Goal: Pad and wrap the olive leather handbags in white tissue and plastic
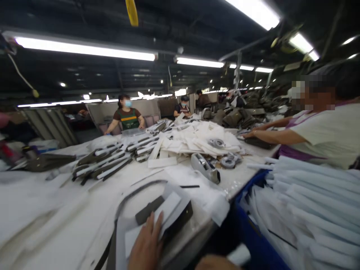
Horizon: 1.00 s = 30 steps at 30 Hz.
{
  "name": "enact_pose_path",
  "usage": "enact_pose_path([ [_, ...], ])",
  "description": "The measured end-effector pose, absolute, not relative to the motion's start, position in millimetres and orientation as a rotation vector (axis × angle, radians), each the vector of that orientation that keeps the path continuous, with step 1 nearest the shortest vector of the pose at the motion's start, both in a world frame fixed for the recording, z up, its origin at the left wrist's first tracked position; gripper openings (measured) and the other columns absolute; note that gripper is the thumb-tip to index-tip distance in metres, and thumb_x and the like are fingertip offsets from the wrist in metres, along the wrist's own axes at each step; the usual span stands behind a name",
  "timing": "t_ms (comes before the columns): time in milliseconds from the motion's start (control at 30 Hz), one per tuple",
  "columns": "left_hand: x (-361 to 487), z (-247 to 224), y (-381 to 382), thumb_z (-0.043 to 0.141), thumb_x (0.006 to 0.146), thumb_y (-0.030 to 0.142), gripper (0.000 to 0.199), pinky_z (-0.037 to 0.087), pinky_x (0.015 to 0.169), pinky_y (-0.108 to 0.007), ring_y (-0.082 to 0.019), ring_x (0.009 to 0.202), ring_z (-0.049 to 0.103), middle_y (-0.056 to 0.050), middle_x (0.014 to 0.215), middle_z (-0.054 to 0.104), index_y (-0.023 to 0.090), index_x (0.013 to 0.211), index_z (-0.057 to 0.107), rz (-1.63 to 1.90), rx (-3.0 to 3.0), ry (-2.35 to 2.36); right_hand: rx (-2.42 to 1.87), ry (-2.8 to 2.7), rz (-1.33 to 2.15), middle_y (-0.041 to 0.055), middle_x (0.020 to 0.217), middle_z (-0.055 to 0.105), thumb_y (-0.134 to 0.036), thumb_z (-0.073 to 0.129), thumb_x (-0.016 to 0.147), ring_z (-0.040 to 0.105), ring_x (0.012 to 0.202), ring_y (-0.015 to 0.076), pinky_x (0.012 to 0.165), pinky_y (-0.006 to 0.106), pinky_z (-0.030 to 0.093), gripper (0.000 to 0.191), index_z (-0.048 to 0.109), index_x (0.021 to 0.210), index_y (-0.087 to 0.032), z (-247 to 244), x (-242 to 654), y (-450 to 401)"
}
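Observation:
My left hand lies with fingers stretched out on a flat white strip, at the bottom middle of the head view. Beneath the strip are a grey-white sheet and a dark olive bag-like piece with a long curved strap. My right hand shows only in part at the bottom edge, blurred. Out of it sticks the end of a white roll, over the dark gap beside the table; the fingers around it are mostly hidden.
A blue bin full of pale rolled sheets stands at right. On the table lie a tape dispenser, tape rolls, a white heap and dark strips. A co-worker reaches in from the right; others work farther back.

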State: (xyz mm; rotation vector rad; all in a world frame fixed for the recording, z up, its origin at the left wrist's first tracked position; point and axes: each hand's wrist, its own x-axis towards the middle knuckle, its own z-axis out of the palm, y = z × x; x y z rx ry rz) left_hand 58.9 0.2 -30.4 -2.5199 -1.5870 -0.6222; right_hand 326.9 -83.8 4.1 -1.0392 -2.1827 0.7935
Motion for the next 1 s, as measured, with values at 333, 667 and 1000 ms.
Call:
enact_pose_path([
  [333, 58.2, 32.4, 1.0, 0.054, 0.094, 0.025, 0.063, 0.048, 0.104, -0.045, -0.032, 0.137, 0.047, -0.022, 0.153, 0.041, 0.018, 0.152, 0.031, -0.158, -2.802, -1.732, -0.712, -2.481, 0.128, 0.0063, 0.109, 0.070, -0.012, 0.053, 0.091, 0.056, 0.099, 0.0214, 0.091, 0.040, 0.046, 0.034, 0.067, 0.121, -0.023, -14.5, 261.4, -20.8],
  [667, 42.1, 40.3, -3.0, 0.064, 0.077, 0.020, 0.086, 0.041, 0.112, -0.046, -0.031, 0.143, 0.038, -0.014, 0.160, 0.030, 0.024, 0.155, 0.027, -0.257, -3.001, -1.699, -0.463, -2.238, 0.037, 0.0090, 0.109, 0.074, -0.018, 0.053, 0.098, 0.060, 0.106, 0.0195, 0.091, 0.037, 0.052, 0.023, 0.069, 0.115, -0.018, -53.1, 244.8, 0.2],
  [1000, 46.8, 11.2, -12.2, 0.063, 0.086, 0.014, 0.077, 0.040, 0.112, -0.051, -0.032, 0.143, 0.038, -0.020, 0.159, 0.029, 0.024, 0.153, 0.028, -0.386, -2.848, -1.613, -0.467, -2.206, 0.039, 0.0072, 0.122, 0.070, -0.007, 0.049, 0.096, 0.059, 0.117, 0.0181, 0.104, 0.041, 0.049, 0.037, 0.061, 0.129, -0.019, -13.3, 282.7, -2.1],
])
